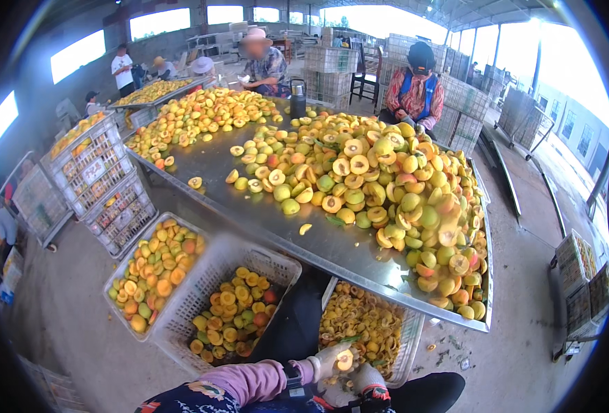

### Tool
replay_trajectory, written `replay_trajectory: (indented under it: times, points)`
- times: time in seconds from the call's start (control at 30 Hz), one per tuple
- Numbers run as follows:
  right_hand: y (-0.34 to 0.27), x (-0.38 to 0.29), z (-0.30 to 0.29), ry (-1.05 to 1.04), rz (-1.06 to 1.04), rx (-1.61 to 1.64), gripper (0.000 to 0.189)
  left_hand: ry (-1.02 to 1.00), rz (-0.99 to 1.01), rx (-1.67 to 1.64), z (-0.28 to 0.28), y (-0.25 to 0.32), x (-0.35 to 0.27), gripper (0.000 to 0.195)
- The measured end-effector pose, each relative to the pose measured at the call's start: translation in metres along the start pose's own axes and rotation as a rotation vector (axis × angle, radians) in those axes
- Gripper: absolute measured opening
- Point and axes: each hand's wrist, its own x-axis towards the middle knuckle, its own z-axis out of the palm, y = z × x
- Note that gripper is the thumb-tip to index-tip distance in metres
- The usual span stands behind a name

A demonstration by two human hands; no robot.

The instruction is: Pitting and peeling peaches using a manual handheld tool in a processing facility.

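Observation:
My left hand (330, 360), in a pale glove, holds a halved yellow stone fruit (344, 360) with its cut face up. Close beside it is my right hand (369, 381), gloved in white with a red cuff; its fingers are partly hidden, so what it grips cannot be made out. Both hands are low over my lap, at the near edge of a plastic crate (413, 340) full of pits and fruit scraps. To its left, past my dark-clad leg, a white crate (284, 260) is partly filled with fruit halves.
A metal-topped table (217, 191) with a raised rim bears large heaps of fruit (356, 196) and a dark flask (298, 99). Another full crate (129, 330) and stacked crates (98, 170) stand left. Two co-workers (263, 67) sit across the table.

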Motion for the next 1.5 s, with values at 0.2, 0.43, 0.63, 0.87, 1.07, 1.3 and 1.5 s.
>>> replay_trajectory:
  times: [0.2, 0.43, 0.63, 0.87, 1.07, 1.3, 1.5]
  points:
    - [-0.012, -0.002, -0.01, 0.015, 0.049, 0.008, 0.042, -0.113, -0.007, -0.023, -0.024, -0.004, 0.022, 0.029]
    - [-0.007, 0.008, -0.012, -0.063, 0.054, -0.003, 0.041, -0.053, -0.02, -0.02, -0.026, -0.001, 0.023, 0.03]
    - [-0.004, 0.003, -0.001, -0.091, 0.047, -0.005, 0.038, -0.25, 0.649, 0.714, -0.04, -0.027, 0.021, 0.036]
    - [-0.002, 0.0, -0.013, 0.25, 0.076, 0.701, 0.035, -0.149, -0.042, -0.171, 0.012, 0.016, 0.005, 0.052]
    - [-0.056, -0.066, -0.082, 0.416, -0.304, 0.557, 0.023, -0.193, 0.367, -0.134, 0.088, 0.069, -0.068, 0.053]
    - [-0.047, -0.072, -0.062, 0.651, -0.296, 0.649, 0.028, -0.201, 0.358, 0.092, 0.064, 0.035, -0.017, 0.044]
    - [-0.046, -0.066, -0.042, 0.579, -0.301, 0.648, 0.026, -0.085, 0.299, -0.051, 0.043, 0.022, -0.034, 0.037]
